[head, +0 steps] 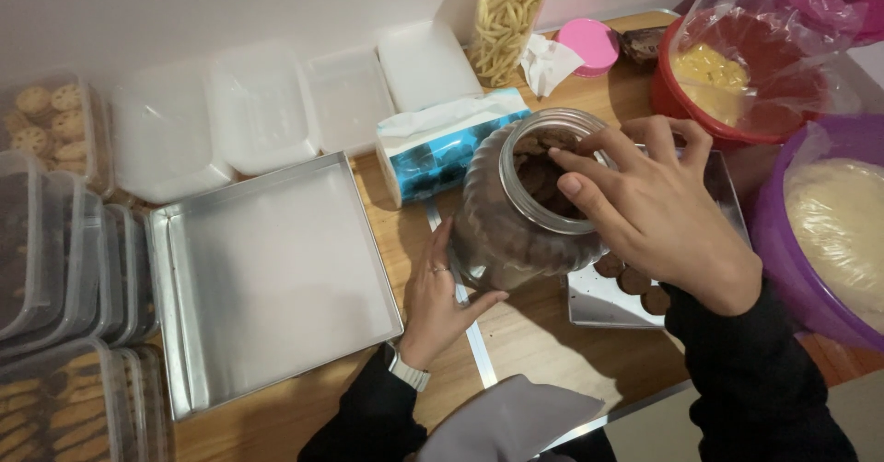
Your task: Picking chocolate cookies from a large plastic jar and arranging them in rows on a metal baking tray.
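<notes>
Far left, approx 9 o'clock: stacked clear lidded tubs, some w/ dark cookies, and lower down tubs w/ pale cookies. At 10 o'clock a tub of round flower-shaped cookies against the wall. Next along the wall, empty clear containers in a row, 11 to 12 o'clock. Below them a big empty square metal tray lies flat on the wooden desk.

Centre: blue-and-white tissue pack, tilted, touching the jar at its left. Behind it at 12 o'clock a tall clear jar of stick snacks, w/ a crumpled tissue and pink lid just beside.

The ribbed glass jar sits mid-frame, tipped so its mouth faces up and toward the camera, part filled w/ dark cookies. Left hand is clamped on the jar's lower left side, fingers spread, thumb under; ring and watch on it. Right hand is at the jar mouth, fingertips curled over the rim, pinching a dark cookie.

Under the right hand, approx 4 o'clock from the jar: a second metal tray w/ a few dark cookies left on it.

Right, 1-2 o'clock: red bowl w/ yellow dough under plastic wrap. At 3 o'clock a purple bowl w/ pale dough.
</notes>
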